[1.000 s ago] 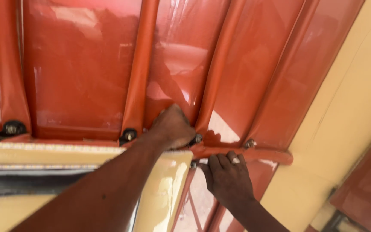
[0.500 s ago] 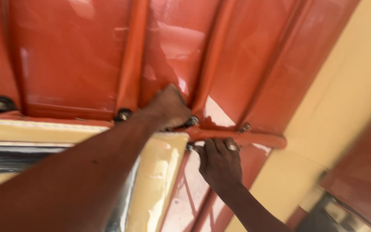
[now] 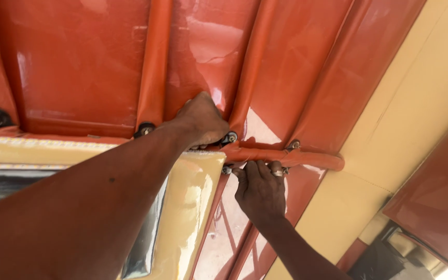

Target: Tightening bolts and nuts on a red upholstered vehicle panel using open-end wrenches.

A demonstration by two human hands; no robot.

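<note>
— Two hands are seen raised against a glossy red-orange vinyl roof lining (image 3: 79,67), which is stretched over padded ribs (image 3: 154,62) running from the top edge downward.

— Where is each hand placed?

— The left hand (image 3: 200,122) is pressed on the lining beside a dark bolt (image 3: 229,138), its fingers curled against the material; whether anything is gripped cannot be told. The right hand (image 3: 259,189), a ring worn on one finger, is held just under the red padded crossbar (image 3: 281,155), its fingers closed narrowly at a small fastener (image 3: 227,169) below the bar's left end.

— And the surroundings?

— A cream body panel (image 3: 193,202) is seen under the lining's lower edge, with two more dark bolts (image 3: 144,128) fixed along that edge. A beige strip (image 3: 416,103) is crossed diagonally at the right, and bright daylight is reflected on the vinyl.
</note>
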